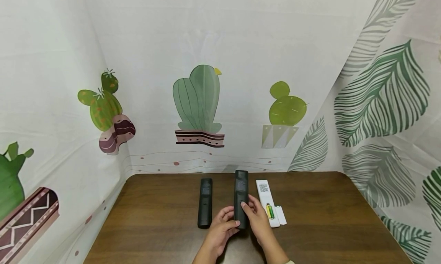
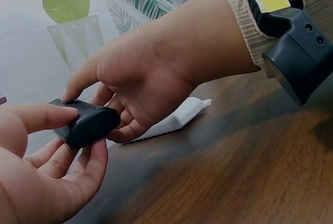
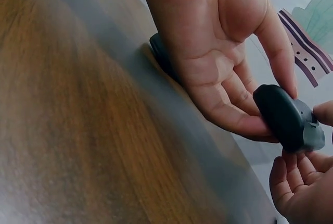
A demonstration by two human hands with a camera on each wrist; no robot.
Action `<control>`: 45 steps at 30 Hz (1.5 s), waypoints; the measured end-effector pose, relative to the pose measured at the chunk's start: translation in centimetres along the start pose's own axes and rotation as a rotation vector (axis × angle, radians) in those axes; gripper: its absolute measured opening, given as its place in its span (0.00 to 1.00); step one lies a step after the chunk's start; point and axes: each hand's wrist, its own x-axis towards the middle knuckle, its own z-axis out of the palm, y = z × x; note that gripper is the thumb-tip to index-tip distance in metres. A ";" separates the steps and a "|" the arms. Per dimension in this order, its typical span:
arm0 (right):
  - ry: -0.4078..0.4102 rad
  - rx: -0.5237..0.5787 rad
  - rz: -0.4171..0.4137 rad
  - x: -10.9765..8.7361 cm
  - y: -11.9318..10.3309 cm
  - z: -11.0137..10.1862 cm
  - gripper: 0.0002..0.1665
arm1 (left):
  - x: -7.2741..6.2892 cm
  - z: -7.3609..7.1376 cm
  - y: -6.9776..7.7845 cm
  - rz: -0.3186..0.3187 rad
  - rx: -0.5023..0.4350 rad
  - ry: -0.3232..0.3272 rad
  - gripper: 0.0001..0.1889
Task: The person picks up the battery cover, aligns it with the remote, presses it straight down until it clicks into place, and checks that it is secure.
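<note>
A black remote control is held between both hands above the table, its back face up and its far end pointing away. My left hand grips the near end from the left, thumb on top and fingers underneath. From the right, my right hand holds the same remote, its thumb pressing on the back near the middle. The left wrist view shows the near end of this black remote with fingers below it. Close by on the right lies a white remote, its compartment uncovered and a green-and-yellow battery inside.
A second black remote lies on the brown wooden table, left of the hands. The small white battery cover rests against the white remote's right side. Behind the table hangs a white cloth printed with cacti and leaves.
</note>
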 end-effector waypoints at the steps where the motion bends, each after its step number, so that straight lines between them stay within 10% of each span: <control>1: -0.002 0.009 0.002 0.0 0.0 0.0 0.31 | 0.0 0.0 0.0 -0.003 0.003 -0.001 0.32; 45: 0.006 0.035 0.066 0.2 0.3 0.0 0.30 | 0.1 -0.1 -0.6 -0.012 0.027 -0.007 0.31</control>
